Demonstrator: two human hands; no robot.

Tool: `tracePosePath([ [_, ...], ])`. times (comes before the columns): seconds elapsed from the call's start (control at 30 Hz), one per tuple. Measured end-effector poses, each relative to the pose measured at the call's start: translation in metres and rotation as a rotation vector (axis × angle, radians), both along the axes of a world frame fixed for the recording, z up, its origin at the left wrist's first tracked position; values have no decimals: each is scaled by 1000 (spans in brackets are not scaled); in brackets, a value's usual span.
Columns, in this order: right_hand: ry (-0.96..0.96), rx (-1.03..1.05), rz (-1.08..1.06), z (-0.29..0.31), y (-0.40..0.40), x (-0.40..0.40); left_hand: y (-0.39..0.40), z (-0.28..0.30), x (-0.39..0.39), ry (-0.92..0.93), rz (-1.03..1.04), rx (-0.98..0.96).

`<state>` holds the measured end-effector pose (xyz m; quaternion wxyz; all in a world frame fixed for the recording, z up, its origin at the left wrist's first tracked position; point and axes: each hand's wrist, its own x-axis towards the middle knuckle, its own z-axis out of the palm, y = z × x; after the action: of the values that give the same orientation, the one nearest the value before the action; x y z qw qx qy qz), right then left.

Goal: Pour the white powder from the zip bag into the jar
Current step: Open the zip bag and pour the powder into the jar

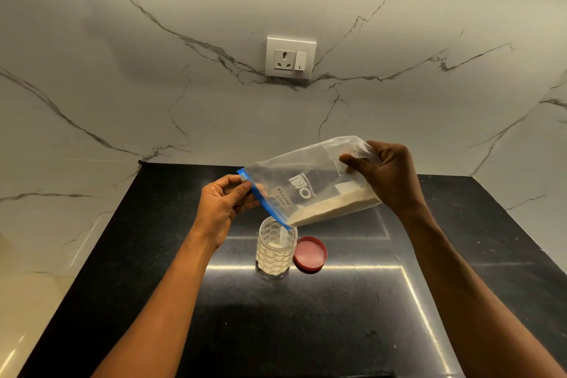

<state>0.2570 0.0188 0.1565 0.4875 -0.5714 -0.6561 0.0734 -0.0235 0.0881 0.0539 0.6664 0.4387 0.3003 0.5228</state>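
- Head view: a marble wall (184, 40) with grey veins fills the upper part of the frame.
- A black countertop (306, 316), glossy and showing light reflections, occupies the lower part and meets the wall at its far edge.
- A clear zip bag (310, 181) with a blue seal strip is held above the countertop, tilted so that its mouth points down and to the left. Black print and handwritten lettering are visible on its side.
- The right hand (389, 175) grips the raised, closed end of the zip bag, thumb in front and fingers behind.
- The left hand (222, 205) pinches the blue seal strip near its upper corner between thumb and fingers.
- White powder (334, 207) lies along the lower edge of the zip bag, gathered toward the lowest corner of the mouth.
- A clear jar (275, 250) with a scale-patterned wall stands upright on the countertop directly below that corner. It is partly filled with powder, and a thin stream falls into its open top.
- A white wall socket (290, 58) with a switch is mounted on the wall.
- A red lid (310, 254) lies on the countertop just beside the jar, on its right.
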Motion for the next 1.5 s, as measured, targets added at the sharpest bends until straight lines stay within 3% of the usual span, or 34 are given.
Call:
tracePosePath([
  [1.5,-31,74,25,5,6,1,0,1,-3,6,-7,11],
])
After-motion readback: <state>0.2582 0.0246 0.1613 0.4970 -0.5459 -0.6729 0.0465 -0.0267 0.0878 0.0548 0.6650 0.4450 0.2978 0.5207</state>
